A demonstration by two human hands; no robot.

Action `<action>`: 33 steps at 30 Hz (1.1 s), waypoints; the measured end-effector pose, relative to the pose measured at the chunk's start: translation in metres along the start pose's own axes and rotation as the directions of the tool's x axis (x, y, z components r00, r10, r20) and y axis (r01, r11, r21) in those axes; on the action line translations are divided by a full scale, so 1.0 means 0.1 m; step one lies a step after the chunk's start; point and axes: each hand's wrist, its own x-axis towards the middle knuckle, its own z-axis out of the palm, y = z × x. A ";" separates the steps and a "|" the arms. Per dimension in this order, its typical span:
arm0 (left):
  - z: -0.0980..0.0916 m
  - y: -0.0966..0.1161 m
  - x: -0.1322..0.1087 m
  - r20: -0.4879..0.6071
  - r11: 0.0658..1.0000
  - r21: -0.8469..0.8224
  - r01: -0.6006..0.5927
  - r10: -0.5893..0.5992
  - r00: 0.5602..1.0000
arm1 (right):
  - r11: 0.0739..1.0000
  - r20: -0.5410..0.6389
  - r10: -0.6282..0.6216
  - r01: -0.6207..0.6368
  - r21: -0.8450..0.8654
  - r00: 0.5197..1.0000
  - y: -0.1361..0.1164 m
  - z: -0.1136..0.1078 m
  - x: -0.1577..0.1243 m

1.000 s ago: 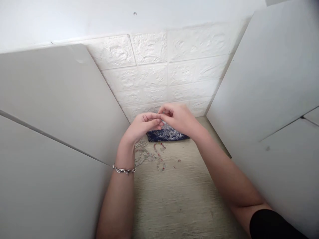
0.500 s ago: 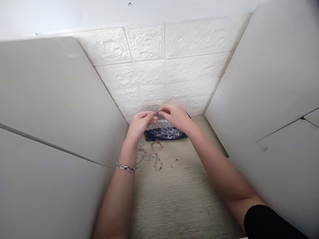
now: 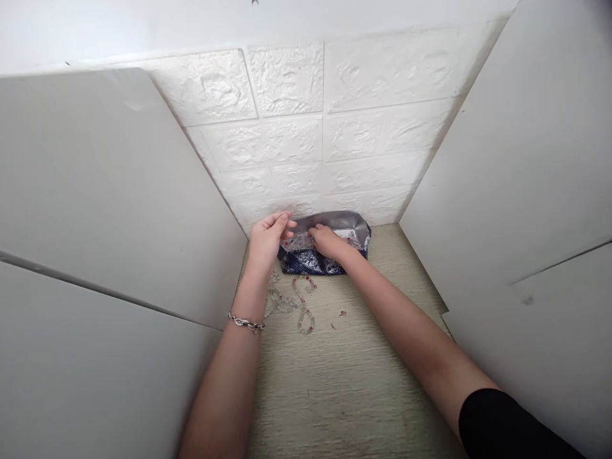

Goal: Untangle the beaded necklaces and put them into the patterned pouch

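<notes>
A dark blue patterned pouch (image 3: 306, 261) with a silvery lining lies open against the back wall, with beads showing inside. My right hand (image 3: 326, 241) reaches into its mouth, fingers down among the beads; what they grip is hidden. My left hand (image 3: 268, 236) rests at the pouch's left edge, fingertips pinched near the opening. A silver chain bracelet (image 3: 246, 324) is on my left wrist. A strand of clear and red beads (image 3: 291, 303) lies curled on the surface just in front of the pouch.
White panels stand on the left (image 3: 105, 210) and right (image 3: 516, 166), forming a narrow bay. A white brick-textured wall (image 3: 325, 140) closes the back. The pale woodgrain surface (image 3: 335, 382) carries a few loose beads (image 3: 340, 314).
My hands have dropped from being pinched together above the pouch. The right hand has gone down into the pouch's opening, and the left has moved to its left edge.
</notes>
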 end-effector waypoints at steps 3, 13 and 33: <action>0.01 -0.03 0.01 0.011 1.000 0.010 0.026 -0.026 1.000 | 1.000 0.006 -0.009 0.008 0.024 1.000 0.02 0.04 0.02; 0.12 -0.12 -0.02 0.087 0.991 0.066 0.116 -0.121 0.989 | 1.000 0.091 -0.022 0.020 0.017 0.996 -0.01 -0.01 0.00; -0.01 -0.23 0.05 0.065 0.997 -0.029 0.066 -0.064 0.996 | 0.121 0.027 0.420 -0.086 0.989 0.907 -0.04 -0.03 0.03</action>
